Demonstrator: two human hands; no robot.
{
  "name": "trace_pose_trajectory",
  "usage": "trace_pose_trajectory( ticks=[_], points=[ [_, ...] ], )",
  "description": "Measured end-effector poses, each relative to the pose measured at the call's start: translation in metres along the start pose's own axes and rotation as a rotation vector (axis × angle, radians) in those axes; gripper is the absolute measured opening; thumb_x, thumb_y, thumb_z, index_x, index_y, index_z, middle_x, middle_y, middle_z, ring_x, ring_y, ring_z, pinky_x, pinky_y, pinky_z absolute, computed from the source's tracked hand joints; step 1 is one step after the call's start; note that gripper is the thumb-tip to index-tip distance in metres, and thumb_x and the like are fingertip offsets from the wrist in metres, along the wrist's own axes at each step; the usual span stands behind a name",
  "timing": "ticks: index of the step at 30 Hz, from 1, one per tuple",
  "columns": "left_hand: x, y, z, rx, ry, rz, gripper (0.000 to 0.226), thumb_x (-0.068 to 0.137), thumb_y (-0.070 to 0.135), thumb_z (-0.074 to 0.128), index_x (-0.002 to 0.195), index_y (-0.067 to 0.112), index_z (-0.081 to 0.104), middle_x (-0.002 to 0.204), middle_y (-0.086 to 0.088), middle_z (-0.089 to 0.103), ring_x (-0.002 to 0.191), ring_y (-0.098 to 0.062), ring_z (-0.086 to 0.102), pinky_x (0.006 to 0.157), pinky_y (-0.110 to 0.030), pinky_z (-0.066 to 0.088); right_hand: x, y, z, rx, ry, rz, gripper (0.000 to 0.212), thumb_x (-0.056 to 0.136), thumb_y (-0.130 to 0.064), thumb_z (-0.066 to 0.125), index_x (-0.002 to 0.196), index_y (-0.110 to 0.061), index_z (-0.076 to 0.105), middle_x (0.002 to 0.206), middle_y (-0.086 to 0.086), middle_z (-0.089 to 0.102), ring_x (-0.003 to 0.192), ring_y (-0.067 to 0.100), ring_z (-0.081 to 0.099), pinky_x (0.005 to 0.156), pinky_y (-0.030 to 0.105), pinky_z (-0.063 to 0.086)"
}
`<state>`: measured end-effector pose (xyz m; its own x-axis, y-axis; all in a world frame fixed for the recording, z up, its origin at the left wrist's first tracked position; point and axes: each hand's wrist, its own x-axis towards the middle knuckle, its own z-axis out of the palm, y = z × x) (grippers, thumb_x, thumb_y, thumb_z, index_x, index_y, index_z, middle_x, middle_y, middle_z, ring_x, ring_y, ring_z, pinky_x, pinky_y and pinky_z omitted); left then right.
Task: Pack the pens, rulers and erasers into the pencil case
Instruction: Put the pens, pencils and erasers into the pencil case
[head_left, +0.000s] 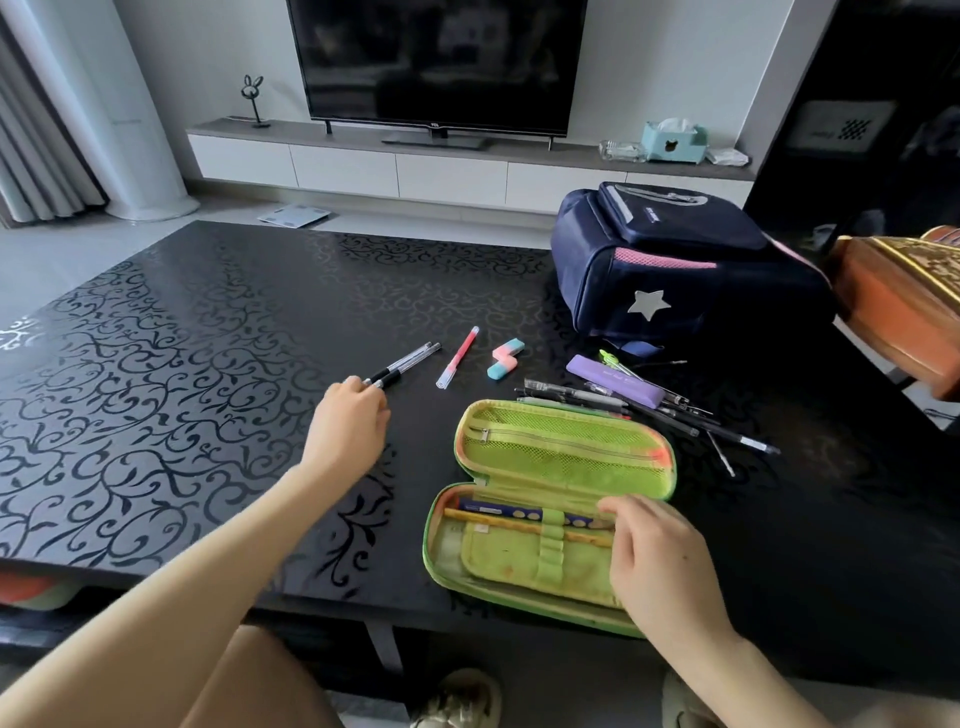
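Observation:
A green pencil case lies open near the table's front edge, with a blue ruler and a yellow one tucked in its lower half. My right hand rests on that lower half, fingers loosely curved over its right end. My left hand curls its fingers round the near ends of two black pens. Beyond lie a pink pen and a pink-and-blue eraser. A pile of pens and a purple box sit behind the case.
A navy backpack with a silver star stands at the table's back right. An orange wooden chair juts in at the right edge. The black patterned table stretches left. A TV stand runs along the far wall.

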<state>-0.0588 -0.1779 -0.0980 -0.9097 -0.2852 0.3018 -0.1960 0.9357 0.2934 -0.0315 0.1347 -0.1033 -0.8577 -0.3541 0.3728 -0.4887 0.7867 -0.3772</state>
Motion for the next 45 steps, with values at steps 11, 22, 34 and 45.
trace_pose_trajectory(
  ticks=[11,22,34,45],
  points=[
    [0.075,0.002,0.039,0.379,-0.167,0.037,0.020,0.086,-0.002,0.046,0.104,0.000,0.053,0.107,-0.017,0.055,0.100,-0.035,0.050,0.079,-0.037,0.043,0.035,-0.004,0.020,0.022,-0.022,-0.007,0.024,0.079,0.009,0.060,0.096,-0.006,0.069,0.089,0.001,0.070,0.088,0.019,0.064,0.078,0.021,0.043],
    [-0.003,0.006,-0.008,-0.238,0.086,0.198,0.012,0.086,0.002,0.058,0.095,0.000,0.066,0.090,-0.015,0.061,0.085,-0.031,0.055,0.079,-0.029,0.038,0.010,0.005,0.003,0.014,0.089,-0.010,0.023,0.075,0.010,0.062,0.089,-0.006,0.069,0.082,0.002,0.070,0.079,0.021,0.064,0.072,0.024,0.046],
    [-0.095,0.013,-0.021,0.130,-0.102,0.712,0.029,0.057,-0.005,0.060,0.079,0.015,0.062,0.078,0.002,0.054,0.072,-0.015,0.035,0.056,-0.029,0.045,-0.030,0.009,0.007,-0.014,0.059,-0.030,0.018,0.076,0.006,0.063,0.086,-0.008,0.069,0.084,0.002,0.069,0.085,0.023,0.064,0.078,0.029,0.050],
    [-0.077,0.035,-0.026,0.283,-0.171,0.868,0.028,0.054,-0.006,0.068,0.068,0.017,0.059,0.070,0.006,0.056,0.061,-0.017,0.051,0.047,-0.028,0.050,-0.030,0.009,0.007,-0.001,0.053,-0.031,0.023,0.072,0.009,0.065,0.087,-0.008,0.069,0.086,0.002,0.069,0.087,0.023,0.064,0.078,0.030,0.052]
  ],
)
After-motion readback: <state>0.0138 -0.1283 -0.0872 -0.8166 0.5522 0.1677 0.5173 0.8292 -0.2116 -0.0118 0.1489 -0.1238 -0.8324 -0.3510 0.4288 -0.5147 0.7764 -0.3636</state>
